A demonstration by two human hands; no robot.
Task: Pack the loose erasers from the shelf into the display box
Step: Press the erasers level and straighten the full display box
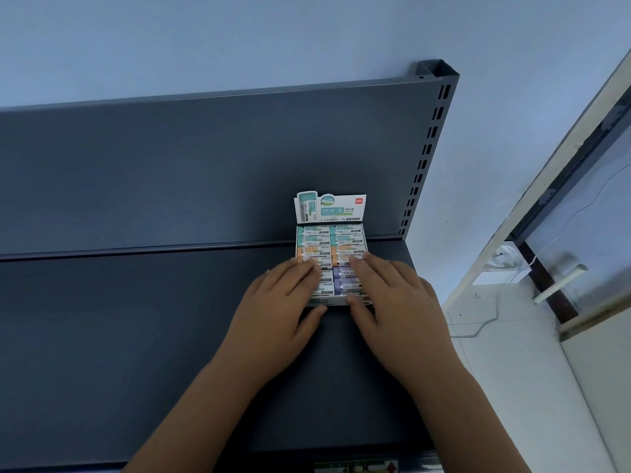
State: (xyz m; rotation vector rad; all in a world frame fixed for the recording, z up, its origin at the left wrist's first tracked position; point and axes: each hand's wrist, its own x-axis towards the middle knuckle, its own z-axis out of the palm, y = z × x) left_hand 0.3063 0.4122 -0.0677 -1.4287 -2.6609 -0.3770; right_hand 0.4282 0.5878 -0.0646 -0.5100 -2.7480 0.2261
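Gently: my fingers (309,272) lie straight and flat on the erasers (348,233), gripping nothing. I'd press evenly with left hand (273,312) and right hand (392,302) so the rows seat level in the display box (341,209), near the back-right corner of the shelf (136,336).

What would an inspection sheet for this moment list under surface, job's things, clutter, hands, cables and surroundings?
Surface: dark grey metal shelf with a matching back panel.
Job's things: display box with its header card upright; erasers fill it in two columns, green at the back, then orange, purple nearest the front.
Clutter: nothing seen; no loose erasers visible on the shelf.
Hands: left hand and right hand lie flat, straight fingers on the erasers, thumbs at the box front.
Cables: a thin white wire at the right, beyond the shelf.
Surroundings: blue wall, slotted upright, glazed frame.
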